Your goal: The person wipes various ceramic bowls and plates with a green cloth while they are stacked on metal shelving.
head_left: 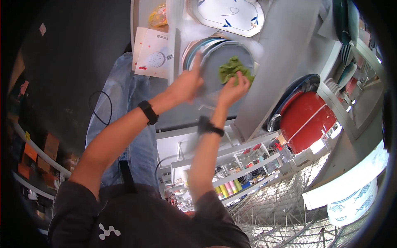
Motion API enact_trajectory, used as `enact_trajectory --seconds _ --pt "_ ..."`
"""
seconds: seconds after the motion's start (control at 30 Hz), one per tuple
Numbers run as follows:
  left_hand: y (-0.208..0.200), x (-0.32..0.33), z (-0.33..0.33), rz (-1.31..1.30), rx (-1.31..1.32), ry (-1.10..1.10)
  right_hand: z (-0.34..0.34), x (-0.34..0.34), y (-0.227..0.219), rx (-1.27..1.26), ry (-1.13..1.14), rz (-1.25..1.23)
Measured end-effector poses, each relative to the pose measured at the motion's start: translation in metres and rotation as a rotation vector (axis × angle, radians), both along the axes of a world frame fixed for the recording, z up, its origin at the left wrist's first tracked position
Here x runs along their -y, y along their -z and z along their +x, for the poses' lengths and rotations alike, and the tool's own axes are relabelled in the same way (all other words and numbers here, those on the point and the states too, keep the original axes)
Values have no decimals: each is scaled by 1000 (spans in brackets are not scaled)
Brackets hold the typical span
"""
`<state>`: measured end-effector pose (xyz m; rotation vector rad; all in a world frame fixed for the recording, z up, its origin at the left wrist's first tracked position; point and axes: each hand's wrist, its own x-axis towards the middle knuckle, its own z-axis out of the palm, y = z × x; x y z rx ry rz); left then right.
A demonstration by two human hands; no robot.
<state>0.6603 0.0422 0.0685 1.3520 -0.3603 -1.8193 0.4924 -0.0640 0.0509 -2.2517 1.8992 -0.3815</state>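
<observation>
A grey plate (215, 58) with an angular rim lies over a stack of plates (187, 58) with pink, white and teal edges. My left hand (189, 84) is at the plate's lower left rim, one digit stretched up along it and the others curled at the edge; motion blurs it somewhat. My right hand (235, 91) pinches a crumpled green cloth (232, 69) against the plate's face. Above this stack lies a white octagonal platter (231, 14) with blue leaf decoration.
Left of the plates is a white printed box (153, 53), with a yellow plastic-wrapped item (158, 16) above it. A grey shelf edge (273, 62) runs along the right. Beyond it are a red dish (308, 122) and a dark blue plate (289, 99). Racks of goods fill the lower background.
</observation>
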Motion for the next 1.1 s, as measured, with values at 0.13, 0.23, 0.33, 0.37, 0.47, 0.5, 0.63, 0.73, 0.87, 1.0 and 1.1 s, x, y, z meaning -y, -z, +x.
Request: enact_trajectory --seconds 0.13,0.23,0.33,0.37,0.47,0.5,0.63,0.73,0.87,1.0,1.1 --pt "-2 2 2 -17 -17 -2 28 40 20 127 69 30" --pt "-3 1 4 -44 36 6 36 35 23 -11 -167 0" --pt "1 -1 0 -34 22 -10 43 9 -1 61 -356 182" --pt "2 -1 0 -40 20 -10 34 2 -9 52 -352 244" --pt "0 1 0 -24 59 3 -4 -8 -21 -27 -215 208" --pt "0 0 -2 -26 50 6 -16 -14 -22 -113 -158 144" --pt "9 -4 -6 -72 69 -22 -23 -41 -45 -195 -90 242" --pt "8 -4 -8 -83 103 -41 -13 -63 -53 -199 -180 336" --pt "8 -4 -7 -64 156 -39 5 -87 -58 -8 -230 436" --pt "15 -5 -11 -94 206 -55 -21 -66 -60 10 -127 509" --pt "13 -5 -10 -74 150 -29 -34 -30 -41 -112 -121 374"
